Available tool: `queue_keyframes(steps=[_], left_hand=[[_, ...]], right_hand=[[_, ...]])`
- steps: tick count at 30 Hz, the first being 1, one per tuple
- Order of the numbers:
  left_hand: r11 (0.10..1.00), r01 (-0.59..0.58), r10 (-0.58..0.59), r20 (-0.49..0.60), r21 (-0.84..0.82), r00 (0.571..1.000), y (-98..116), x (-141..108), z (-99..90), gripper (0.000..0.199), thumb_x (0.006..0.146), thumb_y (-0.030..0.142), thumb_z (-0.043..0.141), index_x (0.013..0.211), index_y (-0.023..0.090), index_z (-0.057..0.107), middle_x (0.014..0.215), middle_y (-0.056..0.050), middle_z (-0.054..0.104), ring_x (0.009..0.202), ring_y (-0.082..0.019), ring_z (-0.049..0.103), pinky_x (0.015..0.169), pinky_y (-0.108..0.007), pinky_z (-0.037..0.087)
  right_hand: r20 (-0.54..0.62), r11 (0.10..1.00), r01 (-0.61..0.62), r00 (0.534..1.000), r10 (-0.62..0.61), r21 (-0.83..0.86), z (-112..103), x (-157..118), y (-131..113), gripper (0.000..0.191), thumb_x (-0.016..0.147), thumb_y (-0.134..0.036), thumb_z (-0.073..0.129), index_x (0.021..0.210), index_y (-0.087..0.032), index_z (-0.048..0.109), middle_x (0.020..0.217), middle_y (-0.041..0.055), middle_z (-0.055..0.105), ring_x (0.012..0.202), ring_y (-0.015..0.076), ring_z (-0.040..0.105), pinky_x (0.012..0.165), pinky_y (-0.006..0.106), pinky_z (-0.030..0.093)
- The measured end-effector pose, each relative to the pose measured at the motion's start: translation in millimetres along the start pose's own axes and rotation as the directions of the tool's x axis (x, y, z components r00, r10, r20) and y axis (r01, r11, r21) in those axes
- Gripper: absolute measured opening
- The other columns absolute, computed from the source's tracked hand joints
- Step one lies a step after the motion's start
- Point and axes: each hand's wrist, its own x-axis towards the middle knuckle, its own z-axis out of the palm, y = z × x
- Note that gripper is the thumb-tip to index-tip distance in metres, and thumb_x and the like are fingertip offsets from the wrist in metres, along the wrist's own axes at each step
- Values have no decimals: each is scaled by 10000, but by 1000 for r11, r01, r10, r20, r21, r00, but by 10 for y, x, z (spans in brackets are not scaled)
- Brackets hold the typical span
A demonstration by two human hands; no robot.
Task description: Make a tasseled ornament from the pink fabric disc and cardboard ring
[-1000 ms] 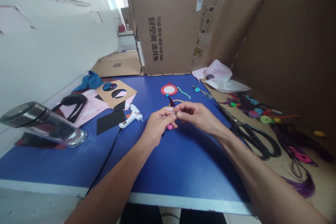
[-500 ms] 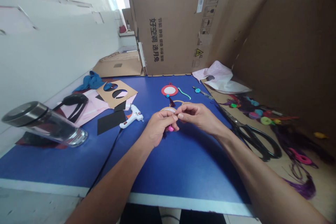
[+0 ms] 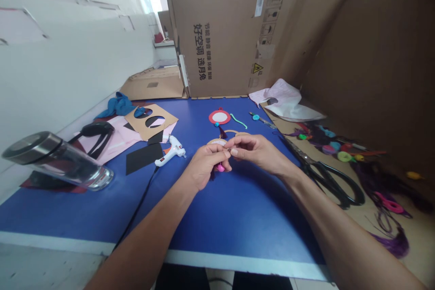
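Pink is showing just under your left hand [image 3: 205, 166]: a pink bead [image 3: 220, 168] is sitting there, close above the blue table [image 3: 238, 231] and overlapping a wooden hoop [image 3: 217, 142] in view. Your left hand and right hand [image 3: 256, 152] are meeting at the fingertips, closed in a tight pinch on something too small to make out, so you cannot tell from here exactly what they are gripping. The main risk is a slip: if that pinch is loosening, a small piece could be rolling away across the smooth table. A sharp tug could be dragging the hoop or tangling the dark tassel [image 3: 222, 132] beside it. On your left, the glue gun [image 3: 171, 150] and its black cord [image 3: 139, 201] are lying near your forearm, inviting a snag, while the scissors [image 3: 328, 176] are lying just past your right forearm, where a careless sweep could catch them.
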Motion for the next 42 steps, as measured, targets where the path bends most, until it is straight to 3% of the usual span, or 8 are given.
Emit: queue_keyframes(steps=[17, 27, 34, 42], left_hand=[[1000, 27, -27, 51, 6, 998, 26, -16, -25, 225, 763, 362, 781, 727, 170, 670, 610, -45, 696, 543, -94, 532, 582, -234, 352], [998, 33, -31, 36, -56, 999, 23, 0, 2, 242, 799, 392, 758, 789, 154, 716, 650, -51, 691, 575, -109, 576, 590, -234, 401], [990, -123, 125, -16, 66, 992, -21, 23, -3, 216, 835, 365, 736, 837, 157, 793, 798, -73, 737, 697, -139, 623, 698, -270, 480], [917, -303, 324, -42, 259, 945, -92, 61, -37, 109, 837, 265, 741, 893, 201, 810, 918, -45, 760, 840, -170, 661, 794, -295, 503]], right_hand=[[10, 1000, 13, 1000, -13, -7, 8, 0, -28, 262, 867, -452, 823, 901, -195, 789, 878, 16, 685, 716, 133, 598, 704, 285, 497], [-17, 999, -46, 999, 46, 0, 55, -8, -56, 277, 899, -459, 759, 828, -194, 717, 748, 1, 658, 703, 145, 564, 691, 284, 443], [-23, 998, -14, 1000, 12, -67, 70, -12, -74, 266, 961, -423, 676, 828, -194, 689, 773, 17, 713, 754, 169, 633, 729, 296, 454], [-110, 886, 102, 979, -169, -452, 135, -55, -169, 168, 959, -238, 628, 824, -202, 721, 819, 6, 719, 776, 160, 617, 721, 285, 434]])
